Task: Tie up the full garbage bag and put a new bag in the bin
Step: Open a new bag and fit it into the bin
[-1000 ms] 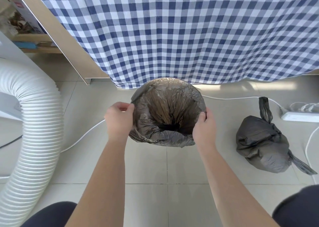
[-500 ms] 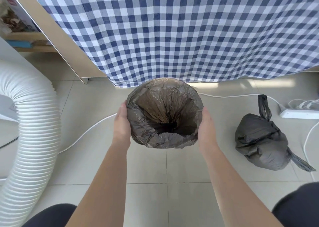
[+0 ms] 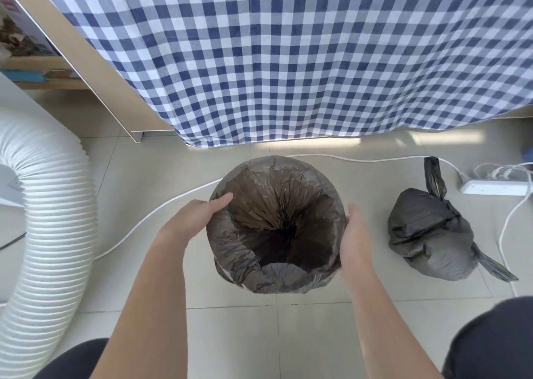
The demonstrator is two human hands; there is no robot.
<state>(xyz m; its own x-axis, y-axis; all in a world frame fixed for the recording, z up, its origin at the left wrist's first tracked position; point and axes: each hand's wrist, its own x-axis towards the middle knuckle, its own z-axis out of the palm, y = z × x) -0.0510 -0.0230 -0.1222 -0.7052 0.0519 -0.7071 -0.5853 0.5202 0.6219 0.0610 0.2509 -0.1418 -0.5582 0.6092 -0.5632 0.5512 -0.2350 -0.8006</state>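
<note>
A round bin stands on the tiled floor, lined with a new dark grey bag [image 3: 277, 277] whose edge is folded down over the rim. My left hand [image 3: 193, 220] grips the bag at the bin's left rim, thumb lying over the edge and fingers outside. My right hand [image 3: 353, 234] lies flat against the bag on the bin's right side, its fingertips hidden behind it. The full garbage bag [image 3: 429, 234], dark and knotted at the top, lies on the floor to the right of the bin, apart from both hands.
A blue-and-white checked cloth [image 3: 288, 61] hangs down just behind the bin. A thick white ribbed hose [image 3: 49, 220] curves along the left. A white cable [image 3: 161, 214] runs across the floor to a power strip [image 3: 496, 188] at the right. A wooden leg [image 3: 95, 70] slants at upper left.
My left hand went from pinching the bag's edge, to flat against the side, to hooking its thumb over the rim. My right hand slid down the right side. The bag's edge now sits smoother.
</note>
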